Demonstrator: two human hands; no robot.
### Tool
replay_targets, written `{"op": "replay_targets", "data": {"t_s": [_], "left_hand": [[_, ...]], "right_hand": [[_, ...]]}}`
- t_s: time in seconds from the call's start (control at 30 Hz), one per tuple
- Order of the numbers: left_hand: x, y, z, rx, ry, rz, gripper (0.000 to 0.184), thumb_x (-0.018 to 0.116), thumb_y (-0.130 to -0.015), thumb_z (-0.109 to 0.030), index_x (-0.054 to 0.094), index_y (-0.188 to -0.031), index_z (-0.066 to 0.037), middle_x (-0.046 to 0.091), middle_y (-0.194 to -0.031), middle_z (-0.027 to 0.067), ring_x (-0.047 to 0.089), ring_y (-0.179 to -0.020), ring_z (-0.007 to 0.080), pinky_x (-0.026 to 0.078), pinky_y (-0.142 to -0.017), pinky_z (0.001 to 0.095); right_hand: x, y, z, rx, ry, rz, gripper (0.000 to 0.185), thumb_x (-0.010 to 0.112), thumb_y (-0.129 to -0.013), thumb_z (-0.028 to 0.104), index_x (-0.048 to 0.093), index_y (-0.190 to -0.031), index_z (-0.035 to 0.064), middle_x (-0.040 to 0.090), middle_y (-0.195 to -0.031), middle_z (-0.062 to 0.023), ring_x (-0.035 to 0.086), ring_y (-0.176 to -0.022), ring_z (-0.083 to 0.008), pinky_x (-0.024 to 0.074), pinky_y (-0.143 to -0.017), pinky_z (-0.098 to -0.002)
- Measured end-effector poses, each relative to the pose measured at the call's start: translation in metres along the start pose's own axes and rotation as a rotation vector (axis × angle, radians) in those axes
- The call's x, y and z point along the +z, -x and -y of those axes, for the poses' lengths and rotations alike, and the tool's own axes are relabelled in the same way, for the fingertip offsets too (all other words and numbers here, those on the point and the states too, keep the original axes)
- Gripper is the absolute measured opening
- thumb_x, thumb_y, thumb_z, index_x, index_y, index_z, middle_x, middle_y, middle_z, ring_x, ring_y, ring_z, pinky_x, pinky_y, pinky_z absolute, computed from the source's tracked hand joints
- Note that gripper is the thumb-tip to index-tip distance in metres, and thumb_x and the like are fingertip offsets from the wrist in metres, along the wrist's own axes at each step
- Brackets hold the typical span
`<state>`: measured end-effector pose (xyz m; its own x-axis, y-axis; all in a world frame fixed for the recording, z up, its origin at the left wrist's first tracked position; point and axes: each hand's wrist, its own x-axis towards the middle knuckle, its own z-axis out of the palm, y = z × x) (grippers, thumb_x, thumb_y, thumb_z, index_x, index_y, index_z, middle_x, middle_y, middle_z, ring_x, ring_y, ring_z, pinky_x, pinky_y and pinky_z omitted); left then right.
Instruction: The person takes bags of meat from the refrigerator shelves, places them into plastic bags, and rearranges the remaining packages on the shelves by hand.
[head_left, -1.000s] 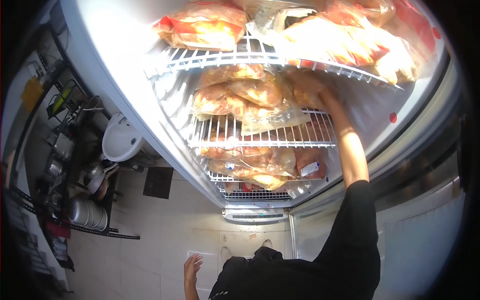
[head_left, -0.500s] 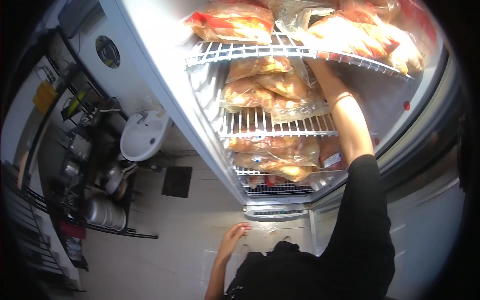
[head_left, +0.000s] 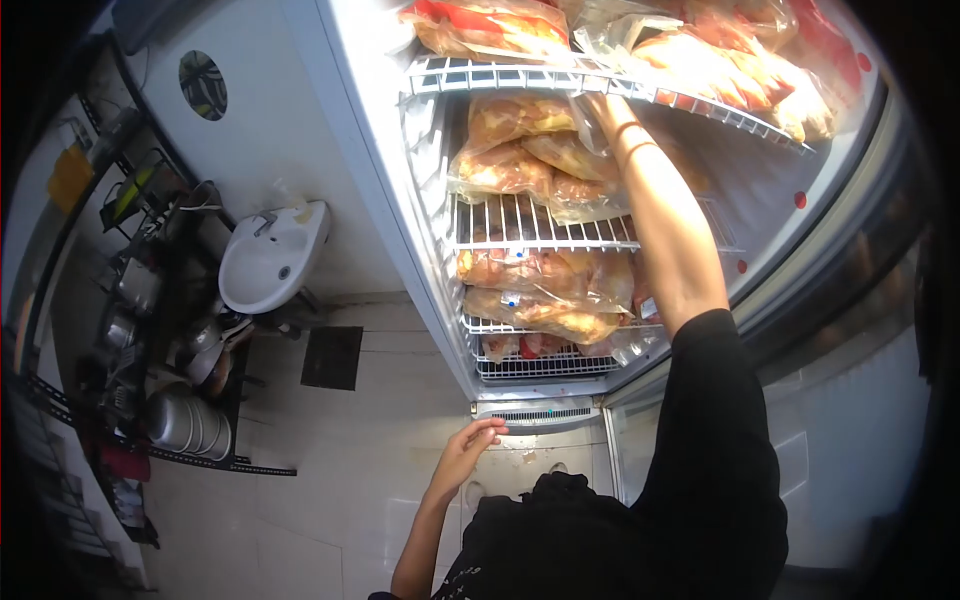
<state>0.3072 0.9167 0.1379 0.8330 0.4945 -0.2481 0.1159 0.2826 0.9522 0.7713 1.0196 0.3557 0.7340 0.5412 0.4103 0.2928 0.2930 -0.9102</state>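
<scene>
My right hand [head_left: 603, 108] reaches into the upright fridge, just under the top wire shelf [head_left: 500, 78], beside the bagged meat [head_left: 520, 165] on the shelf below. Its fingers are mostly hidden by the shelf and a clear bag, so what it holds cannot be made out. My left hand [head_left: 474, 440] hangs in front of the fridge's base with nothing in it, its fingers slightly bent and apart. More bags of meat [head_left: 540, 310] lie on a lower shelf, and red-marked bags [head_left: 490, 28] rest on the top one.
The fridge door [head_left: 830, 400] stands open at the right. A white sink [head_left: 270, 260] is on the wall at the left. Beside it a black rack holds metal bowls [head_left: 185, 420]. A dark square [head_left: 332, 357] lies on the tiled floor.
My right hand has shifted left beneath the top shelf, toward the stacked bags. My left hand has risen from low down to in front of the fridge's base. The camera view has shifted too.
</scene>
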Motion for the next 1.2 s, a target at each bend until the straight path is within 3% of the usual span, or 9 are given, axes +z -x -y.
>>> {"op": "replay_targets", "data": {"t_s": [0.4, 0.57, 0.7, 0.87, 0.9, 1.0, 1.03, 1.13, 1.2], "left_hand": [[0.011, -0.020, -0.056, 0.099, 0.093, 0.172, 0.032, 0.048, -0.092, -0.020, 0.051, -0.118, -0.001, 0.061, -0.101, 0.0077, 0.055, -0.090, 0.0110, 0.042, -0.086, 0.0266], [0.020, -0.057, -0.127, 0.347, 0.183, -0.042, 0.033, 0.050, -0.090, -0.017, 0.048, -0.120, -0.004, 0.058, -0.100, 0.0038, 0.053, -0.081, 0.0073, 0.044, -0.079, 0.0237], [0.038, -0.065, -0.173, 0.459, 0.214, 0.097, 0.034, 0.050, -0.091, -0.020, 0.048, -0.121, -0.004, 0.057, -0.100, 0.0033, 0.054, -0.083, 0.0063, 0.043, -0.079, 0.0229], [0.047, -0.070, -0.177, 0.389, 0.260, 0.163, 0.036, 0.050, -0.090, -0.019, 0.045, -0.123, -0.003, 0.058, -0.100, 0.0057, 0.056, -0.083, 0.0094, 0.044, -0.078, 0.0246], [0.043, -0.077, -0.182, 0.401, 0.259, 0.033, 0.036, 0.050, -0.090, -0.016, 0.044, -0.123, -0.003, 0.057, -0.100, 0.0070, 0.056, -0.084, 0.0098, 0.044, -0.079, 0.0256], [0.028, -0.119, -0.205, 0.832, -0.136, -0.317, 0.036, 0.054, -0.087, -0.011, 0.044, -0.120, 0.000, 0.052, -0.109, 0.0100, 0.051, -0.095, 0.0160, 0.043, -0.084, 0.0274], [0.027, -0.122, -0.216, 0.796, -0.333, -0.364, 0.051, 0.058, -0.085, -0.018, 0.036, -0.127, -0.001, 0.049, -0.118, 0.0136, 0.049, -0.102, 0.0194, 0.040, -0.089, 0.0336], [0.041, -0.151, -0.212, 0.590, -0.014, -0.305, 0.049, 0.058, -0.086, -0.025, 0.037, -0.128, -0.009, 0.050, -0.115, 0.0035, 0.046, -0.098, 0.0112, 0.036, -0.079, 0.0256], [0.055, -0.145, -0.210, 0.494, 0.187, -0.216, 0.058, 0.057, -0.086, -0.036, 0.031, -0.133, -0.013, 0.049, -0.117, 0.0013, 0.045, -0.096, 0.0093, 0.033, -0.079, 0.0257]], "right_hand": [[-0.004, 0.021, -0.007, 0.099, -0.019, -0.007, 0.017, 0.059, -0.079, 0.012, 0.065, -0.091, 0.0025, 0.065, -0.087, -0.0084, 0.060, -0.079, -0.0141, 0.0473, -0.069, -0.0263], [0.010, 0.023, -0.005, 0.079, -0.054, 0.016, 0.016, 0.060, -0.078, 0.012, 0.066, -0.090, 0.0026, 0.066, -0.085, -0.0086, 0.060, -0.078, -0.0140, 0.0474, -0.068, -0.0264], [0.025, 0.022, -0.005, 0.066, -0.087, 0.018, 0.016, 0.060, -0.078, 0.013, 0.066, -0.089, 0.0027, 0.066, -0.084, -0.0087, 0.061, -0.077, -0.0138, 0.0475, -0.067, -0.0264], [0.043, 0.014, -0.017, 0.063, -0.151, -0.024, 0.016, 0.061, -0.078, 0.013, 0.066, -0.088, 0.0028, 0.066, -0.083, -0.0088, 0.061, -0.076, -0.0137, 0.0476, -0.066, -0.0264], [0.036, 0.029, -0.005, -0.031, -0.004, 0.029, 0.015, 0.063, -0.076, 0.019, 0.068, -0.078, 0.0051, 0.066, -0.074, -0.0098, 0.062, -0.069, -0.0184, 0.0482, -0.062, -0.0299], [0.033, 0.043, 0.001, 0.012, 0.026, 0.054, 0.017, 0.062, -0.077, 0.020, 0.066, -0.083, 0.0049, 0.065, -0.078, -0.0103, 0.061, -0.072, -0.0194, 0.0481, -0.065, -0.0307], [0.031, 0.048, 0.003, 0.034, 0.027, 0.064, 0.017, 0.062, -0.077, 0.020, 0.065, -0.085, 0.0048, 0.065, -0.079, -0.0105, 0.061, -0.073, -0.0197, 0.0480, -0.066, -0.0310], [0.025, 0.062, 0.011, 0.097, 0.023, 0.102, 0.020, 0.061, -0.079, 0.021, 0.063, -0.090, 0.0046, 0.064, -0.083, -0.0110, 0.060, -0.077, -0.0206, 0.0479, -0.069, -0.0319], [0.022, 0.069, 0.019, 0.127, 0.025, 0.124, 0.022, 0.060, -0.079, 0.022, 0.062, -0.093, 0.0045, 0.063, -0.086, -0.0114, 0.060, -0.079, -0.0213, 0.0478, -0.071, -0.0325]]}}
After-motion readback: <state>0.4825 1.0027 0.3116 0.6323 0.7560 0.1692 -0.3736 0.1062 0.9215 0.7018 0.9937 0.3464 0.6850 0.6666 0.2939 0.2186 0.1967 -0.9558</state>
